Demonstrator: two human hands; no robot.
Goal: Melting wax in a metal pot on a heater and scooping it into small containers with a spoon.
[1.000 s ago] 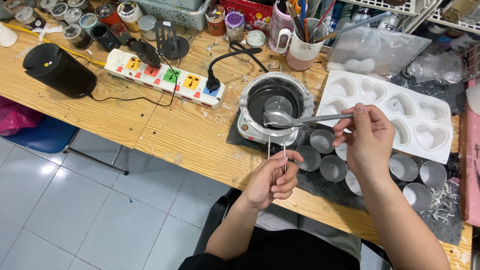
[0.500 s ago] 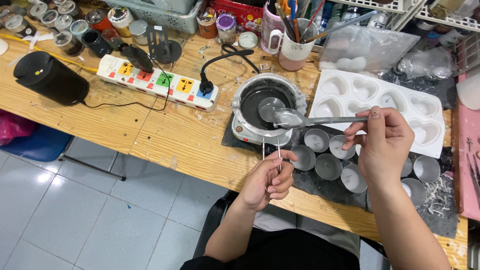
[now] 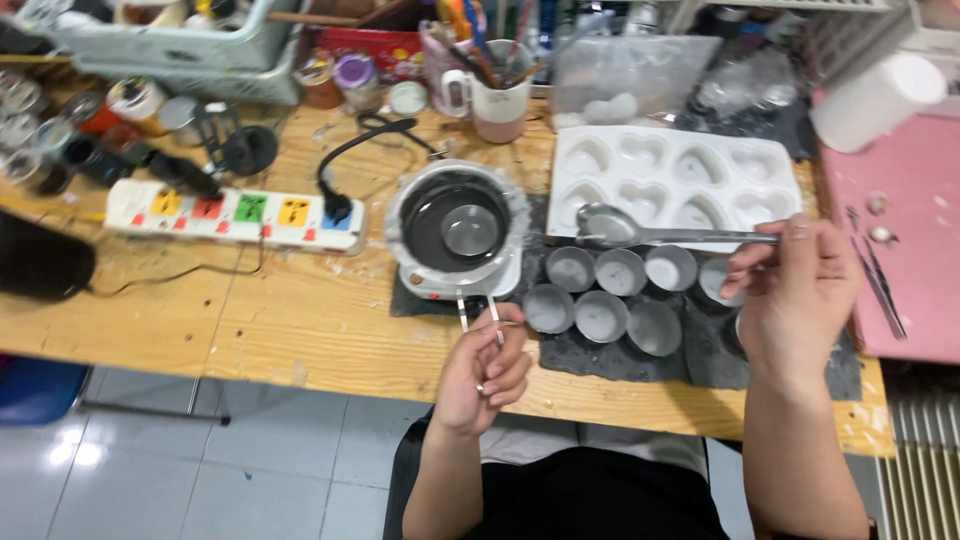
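I had the right hand (image 3: 800, 300) clamped on the metal spoon (image 3: 640, 232), its long axis lying level, bowl pointing left over the round tins (image 3: 600, 315) at frame centre. My left hand (image 3: 488, 368) pinched thin wicks (image 3: 478, 312) just below the melting pot (image 3: 458, 225).

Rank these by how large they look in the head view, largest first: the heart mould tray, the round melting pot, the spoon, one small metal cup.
1. White heart mould tray
2. Round melting pot
3. Spoon, held in the right hand: long but thin
4. Small metal cup
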